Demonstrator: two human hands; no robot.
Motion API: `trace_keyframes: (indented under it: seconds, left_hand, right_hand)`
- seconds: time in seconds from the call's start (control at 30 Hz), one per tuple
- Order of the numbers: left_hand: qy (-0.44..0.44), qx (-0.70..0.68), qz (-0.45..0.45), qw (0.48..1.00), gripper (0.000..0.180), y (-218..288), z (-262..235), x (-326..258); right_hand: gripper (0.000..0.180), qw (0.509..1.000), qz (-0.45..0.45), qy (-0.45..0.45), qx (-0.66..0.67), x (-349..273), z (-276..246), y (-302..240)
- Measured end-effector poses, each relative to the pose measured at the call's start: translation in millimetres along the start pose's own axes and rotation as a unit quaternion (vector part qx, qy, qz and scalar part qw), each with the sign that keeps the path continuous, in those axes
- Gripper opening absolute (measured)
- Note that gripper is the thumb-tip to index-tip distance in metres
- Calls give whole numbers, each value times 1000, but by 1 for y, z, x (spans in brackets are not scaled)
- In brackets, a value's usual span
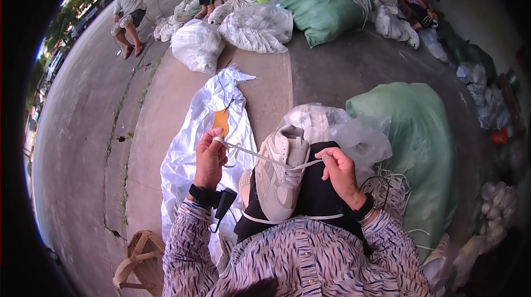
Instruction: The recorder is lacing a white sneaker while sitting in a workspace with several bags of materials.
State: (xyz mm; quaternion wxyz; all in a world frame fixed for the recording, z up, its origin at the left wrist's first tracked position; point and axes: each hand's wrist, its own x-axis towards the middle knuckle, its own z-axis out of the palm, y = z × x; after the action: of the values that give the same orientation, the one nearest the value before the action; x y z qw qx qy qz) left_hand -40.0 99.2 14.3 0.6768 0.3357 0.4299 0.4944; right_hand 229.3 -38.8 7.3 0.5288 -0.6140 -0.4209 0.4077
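Note:
A beige and white sneaker [275,179] rests on my lap, its toe toward me. Its flat whitish shoelace [251,153] runs through the lower eyelets and stretches out to both sides. My left hand [210,157] pinches one end of the lace, left of the shoe and slightly raised. On the other side, my right hand [338,171] pinches the lace close to the shoe's side. The upper eyelets near the collar look unlaced. Dark cloth [321,197] covers my lap beneath the shoe.
White sheeting [185,158] lies on the ground at left, with an orange-yellow piece [221,121] on it. A green sack [420,125] and a bundle of laces [387,190] sit at right. A straw hat [145,258] is at lower left. Filled sacks [257,27] and several people are farther off.

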Motion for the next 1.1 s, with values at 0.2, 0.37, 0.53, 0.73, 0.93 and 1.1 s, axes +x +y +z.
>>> trace_keyframes:
  seconds: [0.2, 0.37, 0.53, 0.73, 0.93, 1.1]
  left_hand:
    - [-47, 66, -39, 996, 14, 12, -25, -1]
    - [-44, 134, -262, 955, 22, -36, -72, -1]
    - [174, 2, -258, 950, 18, -54, -173, 23]
    - [285, -98, -182, 936, 24, -43, -247, 33]
    - [395, -13, -52, 917, 30, -2, -253, 35]
    - [50, 303, -17, 951, 43, -6, -97, -5]
  right_hand:
    - [12, 973, -72, -153, -159, -3, -35, 14]
    - [14, 960, 211, -132, 130, -9, -65, 20]
    - [16, 982, 184, 7, -33, -14, -110, 39]
    - [18, 982, 113, 20, -147, -9, -88, 33]
    - [8, 993, -32, -76, -84, 10, -15, -2]
    - [7, 970, 30, -168, -176, 7, 7, -1]
